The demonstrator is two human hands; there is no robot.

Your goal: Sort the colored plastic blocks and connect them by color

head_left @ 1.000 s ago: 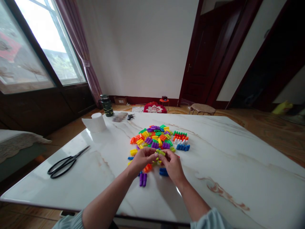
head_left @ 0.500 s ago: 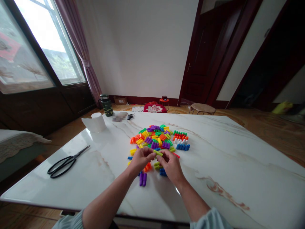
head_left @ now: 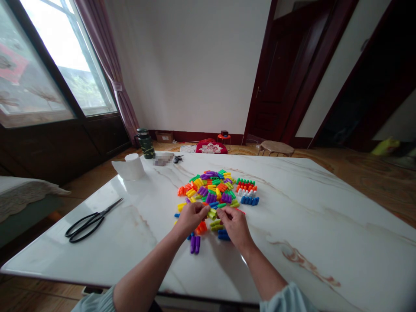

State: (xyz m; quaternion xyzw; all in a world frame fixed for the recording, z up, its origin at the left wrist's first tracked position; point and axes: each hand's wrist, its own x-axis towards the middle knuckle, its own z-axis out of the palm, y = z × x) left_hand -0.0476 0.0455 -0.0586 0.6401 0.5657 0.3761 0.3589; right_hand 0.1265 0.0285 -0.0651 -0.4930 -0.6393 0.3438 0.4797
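Note:
A small lime-green plastic building block (head_left: 212, 214) of joined tubes sits between my hands, just above the near side of a colourful pile. My left hand (head_left: 193, 216) pinches at its left end with thumb and forefinger. At its right end are the closed fingertips of my right hand (head_left: 235, 223), which partly hide their grip. The pile of blocks (head_left: 211, 187) is purple, yellow, green, orange and blue. Close below my hands lie purple blocks (head_left: 195, 244), orange blocks (head_left: 201, 228), lime-green blocks (head_left: 216, 225) and blue blocks (head_left: 223, 235).
Neat rows of green, red, white and blue blocks (head_left: 249, 200) stand right of the pile. Black-handled scissors (head_left: 87, 225) lie at left on the marble-patterned table (head_left: 308, 208). A paper roll (head_left: 133, 167), a camouflage flask (head_left: 146, 144) and a small black tool (head_left: 177, 159) are at the back left.
The lime-green block between my hands has dropped slightly and turned, so its tube ends now face me more. My fingertips are a little further apart. The pile looks the same.

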